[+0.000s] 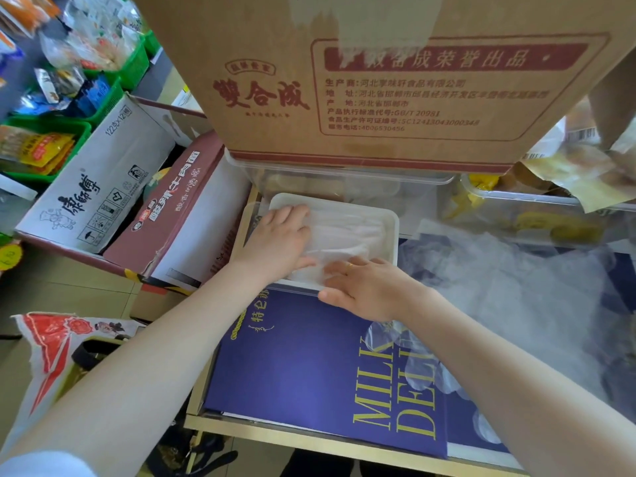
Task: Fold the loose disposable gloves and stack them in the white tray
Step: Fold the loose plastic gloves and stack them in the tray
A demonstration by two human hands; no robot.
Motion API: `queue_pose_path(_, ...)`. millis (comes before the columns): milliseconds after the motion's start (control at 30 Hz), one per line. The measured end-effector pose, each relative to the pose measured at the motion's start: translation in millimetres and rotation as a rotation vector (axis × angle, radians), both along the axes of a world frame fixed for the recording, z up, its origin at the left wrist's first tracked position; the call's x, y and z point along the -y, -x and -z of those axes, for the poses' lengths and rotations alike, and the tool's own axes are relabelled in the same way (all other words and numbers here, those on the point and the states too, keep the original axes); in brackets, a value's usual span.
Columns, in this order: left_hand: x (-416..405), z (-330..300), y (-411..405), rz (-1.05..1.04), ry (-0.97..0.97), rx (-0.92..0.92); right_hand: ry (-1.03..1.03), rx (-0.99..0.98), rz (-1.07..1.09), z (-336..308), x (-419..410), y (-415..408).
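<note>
A: Where is the white tray (392, 232)?

B: At the far edge of the purple box (292, 356), hard against the clear plastic container (344, 180) that sits under the big brown carton (361, 80). Its long axis runs left to right, slightly skewed, with the right end a little nearer.

A: And the gloves?

B: The folded gloves (347, 232) lie flat inside the tray, a translucent white stack; their length follows the tray's long axis. Individual finger ends are too blurred to tell which way they point.

A: The hands?

B: The left hand (280, 239) lies palm down on the stack at the tray's left end, fingers straight and pointing away, pressing, gripping nothing. The right hand (364, 287) rests across the tray's near edge, fingers extended leftward onto the gloves, flat as well; a ring shows on one finger.

A: Anything else?

B: A heap of loose gloves (516, 287) covers the right side of the purple box, just right of the tray.
</note>
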State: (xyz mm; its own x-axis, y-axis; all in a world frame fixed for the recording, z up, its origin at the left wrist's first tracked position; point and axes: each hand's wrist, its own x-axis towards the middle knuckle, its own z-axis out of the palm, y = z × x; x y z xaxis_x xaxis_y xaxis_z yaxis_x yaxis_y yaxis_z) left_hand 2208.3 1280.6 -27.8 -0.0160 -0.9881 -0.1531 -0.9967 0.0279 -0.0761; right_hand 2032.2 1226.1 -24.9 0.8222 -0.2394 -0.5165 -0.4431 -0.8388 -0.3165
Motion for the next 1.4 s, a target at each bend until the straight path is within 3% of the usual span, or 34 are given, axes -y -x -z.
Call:
queue_pose_path(100, -16.5, -6.9, -3.9, 0.068, 0.160, -0.199, -0.009, 0.013, 0.030, -0.1, -2.3, 3.4)
queue_pose_path(167, -27.3, -13.2, 2.4, 0.090, 0.135, -0.244, 0.013, 0.057, 0.036, 1.8, -2.2, 7.4)
queue_pose_path(300, -38.6, -7.2, 8.0, -0.143, -0.194, -0.344, 0.128, 0.176, 0.034, 2.9, -3.6, 22.2)
queue_pose_path(400, -31.3, -7.5, 13.4, -0.227, -0.220, -0.365, 0.187, 0.252, 0.085, 1.9, -1.8, 39.6)
queue_pose_path(600, -42.0, -16.1, 19.0, -0.243, 0.343, -0.416, 0.228, 0.444, 0.316, -19.8, 7.1, 25.9)
queue_pose_path(700, -54.1, -15.9, 18.7, -0.226, 0.421, -0.421, 0.243, 0.374, 0.326, -17.5, 17.5, -1.0)
queue_pose_path(833, -68.4, -0.5, 17.1, -0.220, 0.275, -0.412, 0.277, 0.216, 0.309, 1.0, 20.9, -30.5)
queue_pose_path(1033, -67.8, 10.3, 25.7, -0.169, 0.100, -0.224, 0.343, 0.174, 0.409, 15.6, 22.4, -43.1)
queue_pose_path(1233, -59.5, 11.2, 34.2, -0.220, -0.011, -0.190, 0.291, 0.077, 0.345, 12.6, 32.2, -51.3)
queue_pose_path(1400, -56.2, 4.5, 35.3, -0.217, -0.098, -0.203, 0.236, 0.137, 0.355, 5.8, 30.1, -49.1)
